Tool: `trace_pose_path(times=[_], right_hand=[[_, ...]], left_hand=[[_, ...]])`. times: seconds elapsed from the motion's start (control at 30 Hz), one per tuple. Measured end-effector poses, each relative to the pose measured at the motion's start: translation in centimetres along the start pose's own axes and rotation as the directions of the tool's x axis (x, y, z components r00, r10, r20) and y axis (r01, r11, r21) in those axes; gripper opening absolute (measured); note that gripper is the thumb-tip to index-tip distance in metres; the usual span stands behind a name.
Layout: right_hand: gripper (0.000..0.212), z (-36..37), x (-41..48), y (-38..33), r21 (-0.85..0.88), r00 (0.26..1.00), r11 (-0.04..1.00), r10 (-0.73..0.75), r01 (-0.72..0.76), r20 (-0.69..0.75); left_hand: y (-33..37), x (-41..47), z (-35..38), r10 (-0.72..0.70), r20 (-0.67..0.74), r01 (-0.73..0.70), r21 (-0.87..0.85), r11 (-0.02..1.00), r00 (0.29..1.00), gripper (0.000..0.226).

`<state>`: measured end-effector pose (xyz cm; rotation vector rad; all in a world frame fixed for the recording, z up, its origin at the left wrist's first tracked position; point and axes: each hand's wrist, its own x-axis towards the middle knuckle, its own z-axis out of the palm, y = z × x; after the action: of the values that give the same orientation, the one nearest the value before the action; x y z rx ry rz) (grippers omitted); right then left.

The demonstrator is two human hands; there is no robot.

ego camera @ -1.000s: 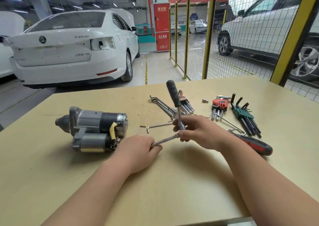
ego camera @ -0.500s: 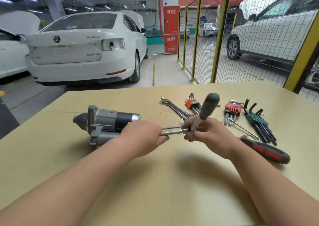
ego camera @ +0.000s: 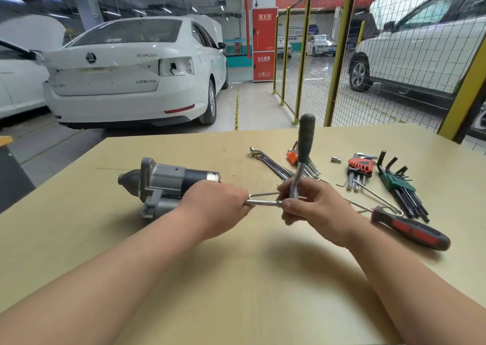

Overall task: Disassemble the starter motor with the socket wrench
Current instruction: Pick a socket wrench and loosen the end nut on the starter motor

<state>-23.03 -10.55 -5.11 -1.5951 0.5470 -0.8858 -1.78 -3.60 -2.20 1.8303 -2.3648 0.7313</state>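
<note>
starter motor: lying on desk, left of frame centre. socket wrench: handle rising at centre, right hand fingers gripping its head; left hand fingers clasping extension bar beside the motor.

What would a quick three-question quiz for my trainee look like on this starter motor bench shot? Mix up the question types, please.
1. True or false: the handle of the socket wrench points up, away from the table.
2. Which tool lies on the table just to the right of the right hand? A: red-and-black screwdriver. B: hammer. C: pliers.
3. Fill in: the left hand grips the wrench's extension bar close to one end of the ____.

Key: 1 true; 2 A; 3 starter motor.
</note>
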Motion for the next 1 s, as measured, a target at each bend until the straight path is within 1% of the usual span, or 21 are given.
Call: trace_pose_path(times=[0.07, 0.13, 0.2, 0.23, 0.27, 0.3, 0.33, 0.37, 0.43, 0.47, 0.57, 0.63, 0.7, 0.73, 0.8, 0.87, 1.0], right_hand=[[0.023, 0.1, 0.0, -0.1, 0.013, 0.999, 0.999, -0.031, 0.032, -0.031], [0.022, 0.0, 0.0, -0.2, 0.008, 0.998, 0.999, -0.03, 0.031, -0.06], [0.01, -0.1, -0.2, -0.4, -0.064, 0.996, 0.998, -0.019, 0.014, -0.088], [0.01, -0.1, -0.3, -0.4, -0.114, 0.995, 0.993, -0.001, -0.01, -0.102], [0.018, -0.1, -0.3, -0.3, -0.168, 0.993, 0.985, 0.018, -0.038, -0.117], [0.026, -0.1, -0.3, -0.3, -0.223, 0.99, 0.973, 0.039, -0.068, -0.135], [0.033, 0.0, -0.2, -0.1, -0.257, 0.985, 0.961, 0.057, -0.099, -0.164], [0.038, 0.1, -0.1, 0.0, -0.262, 0.976, 0.956, 0.08, -0.133, -0.203], [0.049, 0.3, 0.0, 0.2, -0.221, 0.948, 0.95, 0.157, -0.221, -0.277], [0.051, 0.3, 0.1, 0.1, -0.187, 0.928, 0.943, 0.212, -0.277, -0.306], [0.049, 0.3, 0.3, -0.4, 0.001, 0.849, 0.903, 0.404, -0.429, -0.34], [0.049, 0.1, 0.4, -0.5, 0.031, 0.839, 0.888, 0.444, -0.459, -0.314], [0.048, 0.0, 0.4, -0.4, -0.015, 0.862, 0.898, 0.417, -0.44, -0.288], [0.047, 0.0, 0.4, -0.3, -0.041, 0.88, 0.911, 0.385, -0.411, -0.278], [0.044, 0.0, 0.3, -0.1, -0.109, 0.917, 0.936, 0.295, -0.333, -0.269], [0.043, -0.1, 0.4, 0.1, -0.207, 0.941, 0.943, 0.198, -0.259, -0.276], [0.046, 0.0, 0.1, 0.2, -0.422, 0.968, 0.893, 0.05, -0.154, -0.247]], left_hand=[[0.2, 0.5, 0.1, -0.043, 0.072, 0.048, -0.068, 0.997, 0.996, 0.034], [0.4, 0.7, 0.1, -0.05, 0.123, 0.067, -0.136, 0.988, 0.991, 0.035], [0.6, 0.7, 0.1, -0.044, 0.154, 0.07, -0.17, 0.983, 0.987, 0.035], [0.8, 0.6, 0.0, -0.045, 0.153, 0.071, -0.17, 0.983, 0.987, 0.034], [1.0, 0.6, 0.0, -0.053, 0.142, 0.074, -0.146, 0.987, 0.988, 0.033], [1.3, 0.5, -0.1, -0.06, 0.098, 0.071, -0.116, 0.991, 0.993, 0.032], [1.7, 0.4, -0.2, -0.057, 0.011, 0.057, -0.069, 0.996, 0.998, 0.03], [2.1, 0.3, -0.4, -0.026, -0.114, 0.026, 0.0, 1.0, 0.993, 0.029], [3.0, 0.0, -0.8, 0.019, -0.241, 0.009, 0.116, 0.993, 0.97, 0.032], [3.3, 0.0, -1.0, 0.02, -0.267, 0.027, 0.17, 0.985, 0.963, 0.033], [3.9, 0.2, -1.4, 0.04, -0.25, 0.025, 0.251, 0.968, 0.967, 0.031], [3.9, 0.5, -1.5, 0.049, -0.223, 0.005, 0.233, 0.972, 0.974, 0.028], [3.9, 0.4, -1.5, 0.043, -0.174, -0.014, 0.164, 0.986, 0.984, 0.023], [4.0, 0.5, -1.2, 0.019, -0.142, -0.002, 0.119, 0.993, 0.99, 0.022], [3.9, 0.5, -0.5, -0.06, -0.042, 0.06, -0.002, 0.998, 0.997, 0.025], [3.8, 0.6, -0.2, -0.103, 0.037, 0.107, -0.12, 0.987, 0.994, 0.032], [3.2, 1.0, 0.0, -0.116, 0.195, 0.157, -0.208, 0.965, 0.974, 0.041]])
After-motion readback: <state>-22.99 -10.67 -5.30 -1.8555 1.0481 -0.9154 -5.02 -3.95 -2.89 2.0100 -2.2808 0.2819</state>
